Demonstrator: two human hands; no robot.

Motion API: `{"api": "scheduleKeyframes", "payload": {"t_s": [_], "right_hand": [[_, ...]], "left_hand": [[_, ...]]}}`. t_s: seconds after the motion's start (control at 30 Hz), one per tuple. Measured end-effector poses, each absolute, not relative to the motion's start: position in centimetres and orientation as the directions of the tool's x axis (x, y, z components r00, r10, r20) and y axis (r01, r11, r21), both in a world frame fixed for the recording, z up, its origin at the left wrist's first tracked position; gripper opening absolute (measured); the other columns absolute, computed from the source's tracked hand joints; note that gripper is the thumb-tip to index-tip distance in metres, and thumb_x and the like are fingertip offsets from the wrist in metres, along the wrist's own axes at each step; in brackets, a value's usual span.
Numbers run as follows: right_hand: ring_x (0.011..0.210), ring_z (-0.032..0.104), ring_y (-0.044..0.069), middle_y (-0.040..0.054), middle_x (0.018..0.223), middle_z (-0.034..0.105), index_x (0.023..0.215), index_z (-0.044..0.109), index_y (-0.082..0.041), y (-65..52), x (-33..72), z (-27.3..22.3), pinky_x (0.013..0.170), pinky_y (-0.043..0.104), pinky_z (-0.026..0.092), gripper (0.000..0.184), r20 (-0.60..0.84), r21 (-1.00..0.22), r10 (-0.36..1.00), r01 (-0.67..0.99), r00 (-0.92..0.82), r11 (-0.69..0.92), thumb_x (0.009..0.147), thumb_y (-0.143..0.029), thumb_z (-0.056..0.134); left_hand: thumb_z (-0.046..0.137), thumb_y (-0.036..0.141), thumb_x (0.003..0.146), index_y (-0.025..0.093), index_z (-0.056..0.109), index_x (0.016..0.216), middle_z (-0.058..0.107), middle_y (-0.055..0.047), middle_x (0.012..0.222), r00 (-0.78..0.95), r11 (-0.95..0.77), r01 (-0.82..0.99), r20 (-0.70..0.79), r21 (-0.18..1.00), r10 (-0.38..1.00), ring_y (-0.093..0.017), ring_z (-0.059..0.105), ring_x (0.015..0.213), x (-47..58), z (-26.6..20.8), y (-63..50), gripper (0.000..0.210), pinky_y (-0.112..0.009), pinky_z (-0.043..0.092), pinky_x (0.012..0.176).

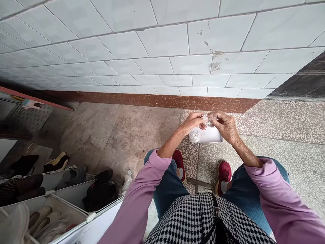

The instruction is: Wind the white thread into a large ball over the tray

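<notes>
My left hand [195, 122] and my right hand [223, 124] meet in front of me, fingers closed on a small piece of white yarn work [207, 118]. Its exact form is too small to make out, and I cannot see whether a hook or needle is in my fingers. A strand of yarn hangs from the left hand to a ball of white yarn [195, 137]. That ball lies in the left end of a shallow white box [212, 135], which is below my hands between my feet.
White wall tiles [165, 64] rise ahead above a brown skirting [142, 100]. My red shoes [223, 171] stand on speckled floor tiles. At lower left is a shoe rack [68, 203] holding several shoes; a dark shoe [56, 162] with a pale rim sits behind it.
</notes>
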State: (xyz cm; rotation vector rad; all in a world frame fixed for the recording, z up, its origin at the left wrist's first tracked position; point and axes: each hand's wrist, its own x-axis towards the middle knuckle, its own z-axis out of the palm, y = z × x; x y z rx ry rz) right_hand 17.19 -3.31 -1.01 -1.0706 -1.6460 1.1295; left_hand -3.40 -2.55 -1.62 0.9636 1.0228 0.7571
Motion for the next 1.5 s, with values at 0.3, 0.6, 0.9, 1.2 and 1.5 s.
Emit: {"api": "scheduleKeyframes", "payload": {"t_s": [0.3,0.6,0.9,1.2,1.5], "right_hand": [[0.07,0.062,0.018,0.0033,0.087,0.075,0.092,0.073,-0.026,-3.1,17.2,-1.0,0.069,0.036,0.058,0.014,0.208,-0.921,0.959,0.292,-0.194,0.259,0.095,-0.04,0.074],[0.108,0.078,0.026,0.0101,0.128,0.08,0.125,0.074,-0.031,-2.7,17.0,-1.5,0.08,0.038,0.072,0.059,-0.079,-0.979,0.954,-0.159,-0.289,-0.129,0.09,-0.077,0.081],[0.044,0.039,0.009,-0.0075,0.056,0.051,0.103,0.078,-0.022,-5.5,15.1,-1.3,0.043,0.023,0.033,0.056,-0.17,-0.967,0.791,-0.057,-0.588,-0.25,0.092,-0.076,0.081],[0.059,0.042,0.017,-0.0005,0.063,0.047,0.07,0.061,-0.026,-3.1,19.9,1.8,0.058,0.034,0.035,0.062,0.21,-0.893,0.942,0.34,-0.263,0.295,0.099,-0.081,0.068],[0.062,0.048,0.018,0.0005,0.066,0.054,0.073,0.06,-0.025,-3.1,17.5,-1.5,0.061,0.033,0.039,0.071,0.113,-0.939,0.93,0.268,-0.349,0.215,0.097,-0.093,0.056]], "left_hand": [[0.098,0.059,0.078,0.013,0.074,0.11,0.081,-0.014,0.107,0.487,0.383,-0.134,-0.276,0.914,0.828,-0.018,0.079,0.089,-3.6,-1.1,-2.7,0.061,-0.036,0.066,0.087],[0.097,0.051,0.078,0.014,0.072,0.105,0.079,-0.009,0.098,0.325,0.277,-0.212,-0.2,0.937,0.924,-0.015,0.075,0.078,-3.0,-1.2,-1.8,0.052,-0.034,0.064,0.081],[0.093,0.049,0.083,0.015,0.068,0.095,0.076,-0.003,0.092,0.165,0.187,-0.142,-0.163,0.972,0.973,-0.014,0.076,0.077,-4.9,-0.1,-1.4,0.044,-0.029,0.064,0.075],[0.086,0.04,0.086,0.016,0.066,0.084,0.069,-0.001,0.073,0.328,0.177,0.084,-0.195,0.981,0.924,-0.011,0.069,0.065,-4.8,-0.1,-2.1,0.031,-0.025,0.06,0.066],[0.093,0.062,0.078,0.017,0.066,0.095,0.071,-0.003,0.081,0.438,0.256,-0.227,-0.137,0.939,0.889,-0.013,0.068,0.068,-3.8,-0.4,-2.5,0.055,-0.031,0.061,0.07]]}}
